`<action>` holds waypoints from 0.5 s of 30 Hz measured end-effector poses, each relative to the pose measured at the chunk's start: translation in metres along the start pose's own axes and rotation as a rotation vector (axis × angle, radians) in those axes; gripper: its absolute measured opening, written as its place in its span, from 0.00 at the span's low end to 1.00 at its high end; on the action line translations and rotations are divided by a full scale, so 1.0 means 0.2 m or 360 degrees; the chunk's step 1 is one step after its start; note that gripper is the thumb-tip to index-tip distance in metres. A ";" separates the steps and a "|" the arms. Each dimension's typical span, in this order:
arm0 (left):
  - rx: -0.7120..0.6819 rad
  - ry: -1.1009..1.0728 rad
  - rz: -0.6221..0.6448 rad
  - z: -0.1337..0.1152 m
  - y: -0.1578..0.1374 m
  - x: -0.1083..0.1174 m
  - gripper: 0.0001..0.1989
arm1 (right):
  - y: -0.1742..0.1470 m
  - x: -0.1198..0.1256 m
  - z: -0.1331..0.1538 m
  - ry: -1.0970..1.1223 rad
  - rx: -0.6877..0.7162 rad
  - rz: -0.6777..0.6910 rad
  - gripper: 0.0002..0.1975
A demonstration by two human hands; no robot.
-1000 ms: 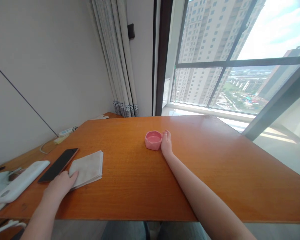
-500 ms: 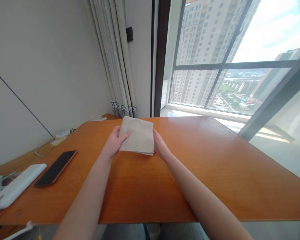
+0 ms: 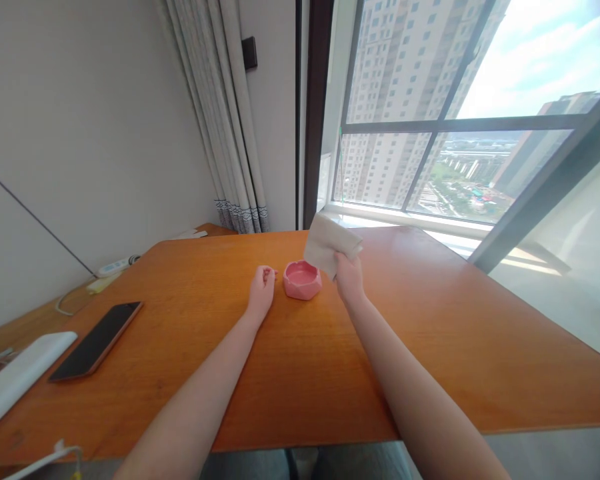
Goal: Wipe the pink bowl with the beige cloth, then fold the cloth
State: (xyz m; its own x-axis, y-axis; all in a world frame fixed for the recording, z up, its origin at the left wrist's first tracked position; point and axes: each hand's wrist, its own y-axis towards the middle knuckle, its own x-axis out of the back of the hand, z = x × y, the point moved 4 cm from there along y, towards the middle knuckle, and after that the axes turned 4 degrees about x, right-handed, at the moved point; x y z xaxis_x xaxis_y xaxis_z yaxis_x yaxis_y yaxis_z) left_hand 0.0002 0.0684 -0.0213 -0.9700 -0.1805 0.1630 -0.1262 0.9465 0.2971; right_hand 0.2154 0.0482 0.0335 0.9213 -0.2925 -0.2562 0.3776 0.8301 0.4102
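Observation:
A pink faceted ashtray sits upright on the wooden table, its hollow facing up. Just left of it, apart by a small gap, is my left hand, its fingers curled in and nothing visible in them. My right hand grips a folded off-white cloth by its lower right corner. The cloth is raised and tilted, above and to the right of the ashtray, and covers part of the view behind it.
At the left lie a black phone and a white oblong device. A power strip with a cable rests near the wall. Beyond the table's far edge are a grey curtain and a large window.
Both hands held the cloth before. My left hand has let go and closed, while my right has carried the cloth rightward. The pink ashtray has come into view.

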 end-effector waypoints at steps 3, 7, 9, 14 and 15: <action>-0.0012 0.0158 0.0070 0.08 0.01 -0.04 0.09 | -0.02 -0.03 0.05 -0.0858 0.0341 0.0463 0.13; -0.0064 0.0249 0.0252 0.07 0.00 -0.08 0.11 | -0.15 -0.15 -0.01 -0.1693 0.0393 0.1340 0.11; -0.0069 0.0325 0.0315 0.06 -0.01 -0.08 0.12 | -0.19 -0.18 -0.03 -0.1855 0.0383 0.1486 0.10; -0.0038 0.0295 0.0346 0.05 -0.02 -0.07 0.14 | -0.22 -0.20 -0.07 -0.2025 0.0411 0.1391 0.14; -0.0008 0.0208 0.0350 0.04 -0.02 -0.07 0.14 | -0.22 -0.20 -0.08 -0.2022 0.0426 0.1351 0.13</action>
State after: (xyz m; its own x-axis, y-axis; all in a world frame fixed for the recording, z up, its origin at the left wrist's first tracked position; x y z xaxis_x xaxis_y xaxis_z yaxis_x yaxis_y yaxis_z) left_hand 0.0131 0.0705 -0.0331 -0.9388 -0.0038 0.3446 0.0861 0.9656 0.2455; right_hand 0.1598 0.0309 0.0124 0.2835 -0.1079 0.9529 -0.4006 0.8895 0.2199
